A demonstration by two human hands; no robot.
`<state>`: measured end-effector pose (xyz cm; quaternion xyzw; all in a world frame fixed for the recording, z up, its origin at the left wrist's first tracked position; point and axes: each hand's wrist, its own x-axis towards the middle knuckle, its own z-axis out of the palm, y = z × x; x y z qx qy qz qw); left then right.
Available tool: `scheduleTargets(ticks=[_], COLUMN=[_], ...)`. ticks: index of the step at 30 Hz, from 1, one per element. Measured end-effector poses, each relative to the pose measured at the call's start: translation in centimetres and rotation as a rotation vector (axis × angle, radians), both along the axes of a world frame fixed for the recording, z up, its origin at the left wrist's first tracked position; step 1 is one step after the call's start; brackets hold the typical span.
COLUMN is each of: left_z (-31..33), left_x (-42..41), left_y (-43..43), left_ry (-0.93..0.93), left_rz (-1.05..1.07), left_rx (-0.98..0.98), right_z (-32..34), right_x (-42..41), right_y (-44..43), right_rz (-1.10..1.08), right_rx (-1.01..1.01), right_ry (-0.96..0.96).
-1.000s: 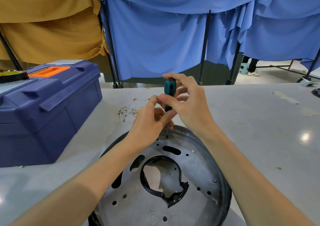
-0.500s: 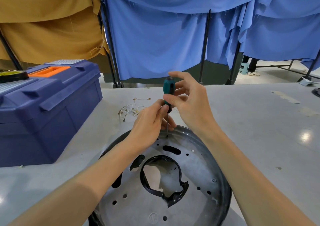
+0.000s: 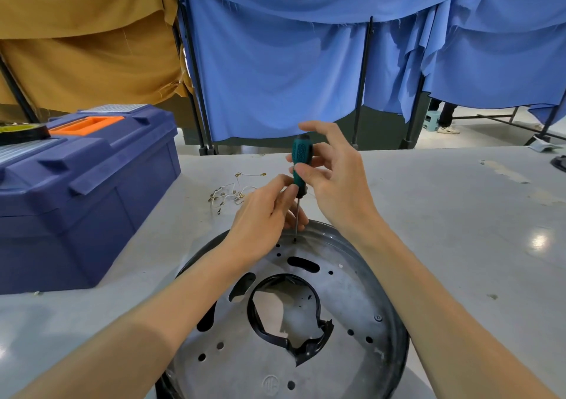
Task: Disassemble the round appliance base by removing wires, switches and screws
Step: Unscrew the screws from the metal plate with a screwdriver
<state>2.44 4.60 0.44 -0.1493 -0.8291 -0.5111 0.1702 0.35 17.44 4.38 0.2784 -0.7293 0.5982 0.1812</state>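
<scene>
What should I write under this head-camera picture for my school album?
A left hand and right hand hold a green screwdriver upright on the round metal base, with loose wires behind.

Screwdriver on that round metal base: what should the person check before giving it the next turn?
1. Screwdriver upright: ok, its shaft stands nearly vertical.
2. Tip seated in a screw head: cannot tell; it meets the round base near the far edge, and the spot is too small to see.
3. Right hand grip: ok, thumb and fingers pinch the teal handle.
4. Left hand steadying: ok, fingertips pinch the handle's lower end.
5. Wires out of the way: ok, they lie on the table beyond the base.
</scene>
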Motion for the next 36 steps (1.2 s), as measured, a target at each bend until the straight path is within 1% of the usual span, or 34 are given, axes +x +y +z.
scheduleTargets(ticks=[6,10,13,16,20,22,24,29,33,36], left_z=[0.03,0.07,0.01,0.09,0.18,0.12,0.09,0.03,0.10,0.10], left_x=[0.19,-0.01,-0.06,0.17,0.07,-0.07,-0.07,-0.09,-0.22,-0.37], left_y=[-0.03,0.04,-0.05,-0.05,-0.07,-0.22,-0.31,-0.29,-0.56,-0.70], left_ry=[0.004,0.024,0.019,0.014,0.003,-0.027,-0.035,-0.019,-0.042,-0.054], left_rz=[0.038,0.009,0.016,0.026,-0.025,-0.052,-0.047,-0.023,-0.077,-0.067], left_rx=[-0.046,-0.064,-0.038,-0.015,-0.057,-0.019,-0.004,-0.007,0.041,0.070], right_z=[-0.15,0.03,-0.10,-0.13,0.04,0.08,0.04,-0.05,0.02,-0.10], right_x=[0.00,0.00,0.14,0.19,0.12,0.18,0.27,0.12,-0.09,-0.02], right_y=[-0.07,-0.03,-0.14,-0.16,-0.04,-0.04,-0.11,-0.10,0.19,-0.04], right_rz=[-0.092,-0.033,-0.019,-0.063,-0.067,-0.019,0.001,-0.074,-0.044,-0.007], right_rx=[0.058,0.003,0.038,0.081,0.036,0.007,0.025,0.099,0.027,0.052], right_ry=[0.062,-0.005,0.017,0.057,0.029,0.004,0.016,0.081,0.014,0.027])
